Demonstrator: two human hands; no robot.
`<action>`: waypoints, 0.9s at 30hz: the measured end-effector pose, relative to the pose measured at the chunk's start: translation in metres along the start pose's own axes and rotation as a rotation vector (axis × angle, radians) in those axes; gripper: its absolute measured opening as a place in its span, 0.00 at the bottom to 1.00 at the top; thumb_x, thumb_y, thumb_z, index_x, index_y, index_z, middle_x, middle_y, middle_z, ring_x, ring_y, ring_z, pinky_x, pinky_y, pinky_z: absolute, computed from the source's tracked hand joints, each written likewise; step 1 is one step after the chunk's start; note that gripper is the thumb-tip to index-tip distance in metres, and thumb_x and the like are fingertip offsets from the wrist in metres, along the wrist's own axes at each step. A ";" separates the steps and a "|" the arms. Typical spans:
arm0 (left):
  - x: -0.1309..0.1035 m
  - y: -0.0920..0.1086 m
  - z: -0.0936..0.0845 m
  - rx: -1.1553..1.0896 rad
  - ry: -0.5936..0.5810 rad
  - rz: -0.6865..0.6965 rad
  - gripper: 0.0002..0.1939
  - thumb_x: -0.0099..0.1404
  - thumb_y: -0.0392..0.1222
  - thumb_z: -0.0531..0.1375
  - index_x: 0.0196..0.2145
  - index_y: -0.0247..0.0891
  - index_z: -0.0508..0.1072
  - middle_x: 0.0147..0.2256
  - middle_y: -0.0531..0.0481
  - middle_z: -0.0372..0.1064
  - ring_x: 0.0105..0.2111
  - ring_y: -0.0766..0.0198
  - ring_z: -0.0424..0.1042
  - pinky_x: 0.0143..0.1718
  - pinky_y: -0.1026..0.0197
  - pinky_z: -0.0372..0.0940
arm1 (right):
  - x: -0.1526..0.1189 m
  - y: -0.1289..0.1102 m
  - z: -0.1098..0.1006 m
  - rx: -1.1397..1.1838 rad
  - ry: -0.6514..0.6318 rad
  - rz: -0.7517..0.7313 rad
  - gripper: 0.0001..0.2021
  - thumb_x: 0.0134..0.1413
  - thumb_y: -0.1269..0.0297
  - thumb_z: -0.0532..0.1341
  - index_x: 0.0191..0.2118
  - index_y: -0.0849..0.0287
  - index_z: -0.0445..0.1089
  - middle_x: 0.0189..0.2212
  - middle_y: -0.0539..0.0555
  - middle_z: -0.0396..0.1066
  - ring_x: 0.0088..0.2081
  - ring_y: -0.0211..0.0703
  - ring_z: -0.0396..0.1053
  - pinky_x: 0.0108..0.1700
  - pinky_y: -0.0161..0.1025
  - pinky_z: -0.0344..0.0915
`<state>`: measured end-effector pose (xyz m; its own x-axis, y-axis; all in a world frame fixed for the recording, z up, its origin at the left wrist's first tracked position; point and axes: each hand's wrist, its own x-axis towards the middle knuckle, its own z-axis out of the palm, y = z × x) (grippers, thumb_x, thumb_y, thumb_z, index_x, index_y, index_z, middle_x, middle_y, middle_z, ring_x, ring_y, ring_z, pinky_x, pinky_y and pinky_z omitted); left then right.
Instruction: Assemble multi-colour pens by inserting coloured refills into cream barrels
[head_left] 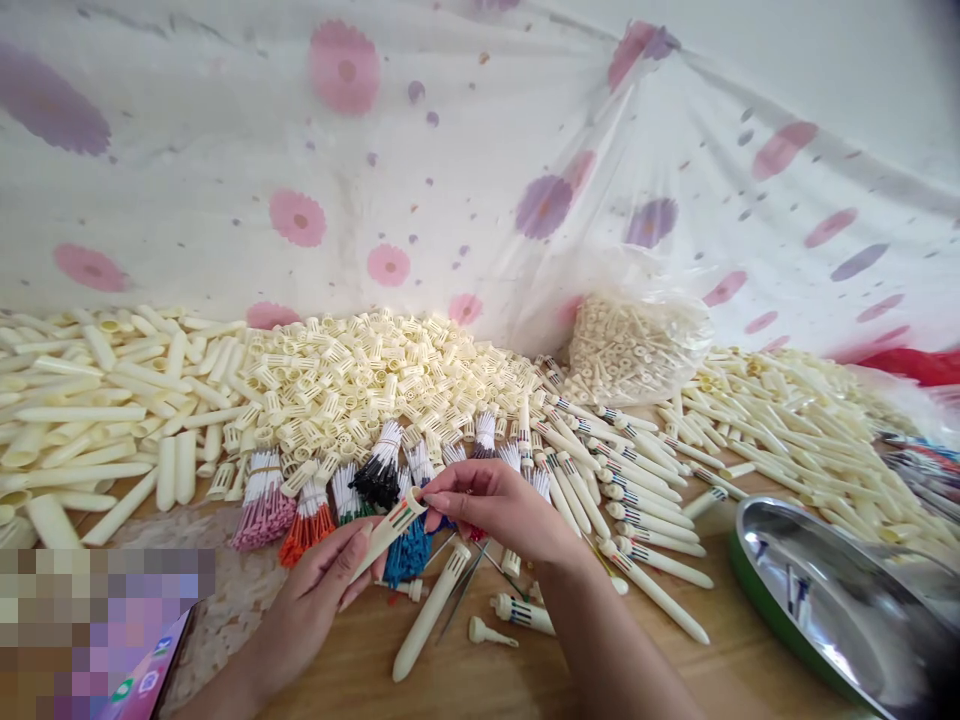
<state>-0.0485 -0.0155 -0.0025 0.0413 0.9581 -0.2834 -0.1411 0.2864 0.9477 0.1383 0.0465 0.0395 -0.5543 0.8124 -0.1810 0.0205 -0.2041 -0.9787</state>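
"My left hand [319,580] is closed around a pen [387,535] above the table [341,682], its slotted end tilted up toward my right hand [499,503]."

"And the right?"

"Thumb and fingers are drawn together, touching that end. Whether they pinch some small part, I can't tell; in the head view they hide it."

"How would you do this well?"

"Hold the pen firmly without squeezing, so the left steadies and the right makes the fine moves. Colour shows in some slots, so I'd check that each piece runs straight in its own."

"Anything close by to mind?"

"Blue refills [409,553] just behind the pen, black refills [377,478] farther back, and a loose pen [431,617] lying between my forearms. I'd lift my right wrist clear of the fanned pens [656,505] beside it."
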 end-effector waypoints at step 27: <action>-0.003 0.007 -0.019 0.372 -0.142 -0.020 0.18 0.56 0.58 0.59 0.38 0.46 0.78 0.29 0.52 0.75 0.30 0.61 0.68 0.31 0.65 0.61 | -0.012 -0.005 -0.018 -0.244 -0.309 -0.009 0.09 0.51 0.66 0.60 0.35 0.65 0.73 0.21 0.49 0.69 0.21 0.30 0.61 0.24 0.28 0.56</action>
<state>-0.0684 -0.0161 0.0019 0.1809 0.9354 -0.3038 0.2280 0.2606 0.9382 0.1601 0.0478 0.0452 -0.7787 0.6036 -0.1715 0.1915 -0.0318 -0.9810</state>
